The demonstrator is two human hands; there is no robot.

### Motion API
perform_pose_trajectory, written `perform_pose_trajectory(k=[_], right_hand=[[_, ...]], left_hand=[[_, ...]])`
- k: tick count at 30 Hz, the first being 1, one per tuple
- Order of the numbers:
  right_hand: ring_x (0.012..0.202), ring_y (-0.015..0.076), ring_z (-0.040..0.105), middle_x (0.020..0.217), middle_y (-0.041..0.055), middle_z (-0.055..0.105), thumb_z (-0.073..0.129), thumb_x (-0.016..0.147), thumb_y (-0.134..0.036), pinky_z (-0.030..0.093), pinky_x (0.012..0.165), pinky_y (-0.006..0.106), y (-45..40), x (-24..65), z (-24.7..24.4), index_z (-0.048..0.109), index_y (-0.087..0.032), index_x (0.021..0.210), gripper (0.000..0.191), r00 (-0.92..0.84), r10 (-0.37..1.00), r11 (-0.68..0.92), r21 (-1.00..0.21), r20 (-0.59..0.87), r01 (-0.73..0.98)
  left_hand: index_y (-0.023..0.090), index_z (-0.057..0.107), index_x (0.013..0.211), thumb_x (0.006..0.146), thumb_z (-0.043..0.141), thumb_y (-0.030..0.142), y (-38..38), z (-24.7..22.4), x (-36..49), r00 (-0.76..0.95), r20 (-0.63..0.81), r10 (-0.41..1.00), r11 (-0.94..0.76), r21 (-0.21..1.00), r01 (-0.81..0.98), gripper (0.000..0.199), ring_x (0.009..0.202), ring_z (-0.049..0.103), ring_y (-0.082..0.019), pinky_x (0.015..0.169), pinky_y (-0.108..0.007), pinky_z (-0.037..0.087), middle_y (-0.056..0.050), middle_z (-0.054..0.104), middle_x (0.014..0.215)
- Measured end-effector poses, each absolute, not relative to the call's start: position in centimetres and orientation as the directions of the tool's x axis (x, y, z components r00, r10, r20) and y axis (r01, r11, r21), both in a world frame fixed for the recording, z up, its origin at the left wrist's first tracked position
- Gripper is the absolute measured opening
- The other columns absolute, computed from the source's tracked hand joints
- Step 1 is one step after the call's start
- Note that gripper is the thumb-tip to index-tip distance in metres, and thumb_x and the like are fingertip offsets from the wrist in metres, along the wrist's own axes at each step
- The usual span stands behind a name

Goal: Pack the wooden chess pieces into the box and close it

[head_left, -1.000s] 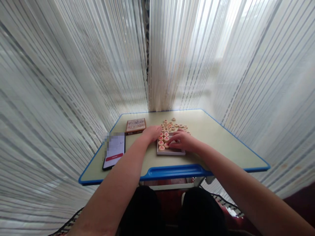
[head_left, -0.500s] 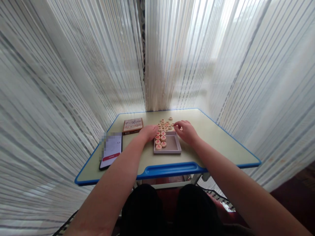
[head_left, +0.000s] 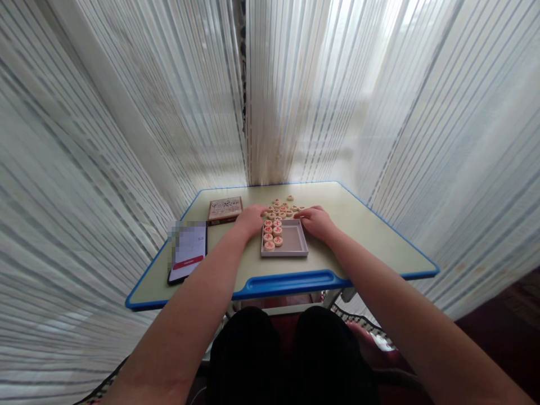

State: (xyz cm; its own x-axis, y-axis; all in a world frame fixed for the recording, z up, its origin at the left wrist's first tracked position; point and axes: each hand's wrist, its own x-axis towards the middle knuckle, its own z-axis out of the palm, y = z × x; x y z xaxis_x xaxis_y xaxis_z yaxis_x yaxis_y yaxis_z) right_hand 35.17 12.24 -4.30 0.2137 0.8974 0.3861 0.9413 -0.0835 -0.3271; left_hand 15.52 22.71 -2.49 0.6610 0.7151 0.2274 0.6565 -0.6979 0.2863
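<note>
A shallow pale box tray (head_left: 304, 247) lies on the table, with round wooden xiangqi pieces (head_left: 269, 246) bearing red characters in two columns along its left side. Behind it a loose cluster of more xiangqi pieces (head_left: 283, 212) is spread on the tabletop. My left hand (head_left: 251, 219) rests at the tray's far left corner, fingers stretched towards the cluster's left edge; its fingertips are partly hidden. On the other side, my right hand (head_left: 316, 221) is low by the tray's far right corner, fingers extended to the cluster's right edge. No piece shows in either hand.
A printed xiangqi box lid (head_left: 225, 208) lies left of my left hand. Nearer me is a phone (head_left: 188, 253) with a lit screen. The table (head_left: 371, 242) has a blue rim and a blue front groove (head_left: 291, 280). Striped curtains (head_left: 291, 112) hang close around it.
My right hand has lowered and its fingers have straightened beside the cluster. My left hand has shifted slightly back from the tray's inside edge. The view has moved a little.
</note>
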Motion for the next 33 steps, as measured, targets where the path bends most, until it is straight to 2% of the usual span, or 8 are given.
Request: perform_pose_trajectory(k=[3,7,11,16,22,27,33], right_hand=[[0.092,0.0206,0.053,0.092,0.0004,0.069,0.046,0.077,-0.021,0.04,0.088,0.035,12.4,35.3,-4.3,0.071,-0.026,0.089,0.029,0.2,0.902,-0.077,-0.312,0.383,0.947],[0.095,0.0191,0.053,0.102,0.002,0.067,0.045,0.079,-0.023,0.037,0.089,0.035,12.4,35.1,-4.2,0.067,-0.025,0.102,0.032,0.185,0.899,-0.055,-0.317,0.396,0.947],[0.099,0.0171,0.053,0.102,0.0004,0.067,0.045,0.078,-0.018,0.032,0.092,0.035,12.2,34.8,-4.0,0.069,-0.027,0.095,0.031,0.141,0.921,-0.022,-0.311,0.363,0.95],[0.096,0.0176,0.055,0.1,0.0026,0.068,0.046,0.081,-0.026,0.032,0.09,0.035,12.1,34.8,-3.9,0.069,-0.026,0.096,0.027,0.192,0.921,-0.083,-0.311,0.338,0.947],[0.09,0.0171,0.055,0.095,0.0028,0.068,0.043,0.084,-0.035,0.032,0.085,0.032,12.2,35.1,-4.2,0.069,-0.025,0.095,0.03,0.182,0.909,-0.068,-0.296,0.375,0.953],[0.095,0.0175,0.054,0.099,0.0027,0.067,0.045,0.083,-0.034,0.029,0.088,0.033,12.2,35.1,-4.2,0.068,-0.029,0.097,0.027,0.198,0.917,-0.097,-0.287,0.345,0.953],[0.085,0.0181,0.054,0.087,0.0024,0.069,0.048,0.081,-0.028,0.033,0.083,0.033,12.4,35.3,-4.2,0.07,-0.024,0.088,0.023,0.196,0.899,-0.091,-0.27,0.392,0.958]], left_hand=[[0.02,0.062,0.108,0.068,0.04,0.003,22.6,-2.4,15.6,0.65,0.298,0.699,-0.715,0.306,0.629,0.049,0.105,0.054,-0.015,0.093,-0.024,0.04,-0.002,0.061,0.114],[0.018,0.067,0.096,0.074,0.039,0.011,22.2,-1.9,15.7,0.652,0.351,0.672,-0.74,0.319,0.592,0.037,0.098,0.057,-0.015,0.091,-0.025,0.042,-0.002,0.065,0.104],[0.017,0.067,0.095,0.079,0.037,0.02,21.7,-1.6,15.8,0.654,0.389,0.649,-0.76,0.325,0.562,0.034,0.095,0.057,-0.015,0.088,-0.025,0.043,-0.004,0.066,0.101],[0.017,0.064,0.099,0.083,0.034,0.026,21.7,-1.6,15.7,0.646,0.413,0.642,-0.766,0.33,0.551,0.036,0.092,0.058,-0.016,0.086,-0.025,0.042,-0.005,0.066,0.101],[0.017,0.066,0.091,0.084,0.033,0.03,22.2,-2.0,15.6,0.62,0.39,0.681,-0.732,0.342,0.589,0.036,0.084,0.059,-0.018,0.076,-0.027,0.043,-0.007,0.068,0.091],[0.016,0.066,0.084,0.084,0.032,0.033,22.4,-2.2,15.6,0.637,0.42,0.646,-0.762,0.32,0.562,0.038,0.076,0.058,-0.018,0.069,-0.027,0.041,-0.008,0.067,0.083],[0.017,0.066,0.081,0.084,0.032,0.033,22.2,-2.1,15.5,0.635,0.425,0.645,-0.764,0.328,0.556,0.038,0.073,0.057,-0.018,0.066,-0.027,0.039,-0.007,0.067,0.081]])
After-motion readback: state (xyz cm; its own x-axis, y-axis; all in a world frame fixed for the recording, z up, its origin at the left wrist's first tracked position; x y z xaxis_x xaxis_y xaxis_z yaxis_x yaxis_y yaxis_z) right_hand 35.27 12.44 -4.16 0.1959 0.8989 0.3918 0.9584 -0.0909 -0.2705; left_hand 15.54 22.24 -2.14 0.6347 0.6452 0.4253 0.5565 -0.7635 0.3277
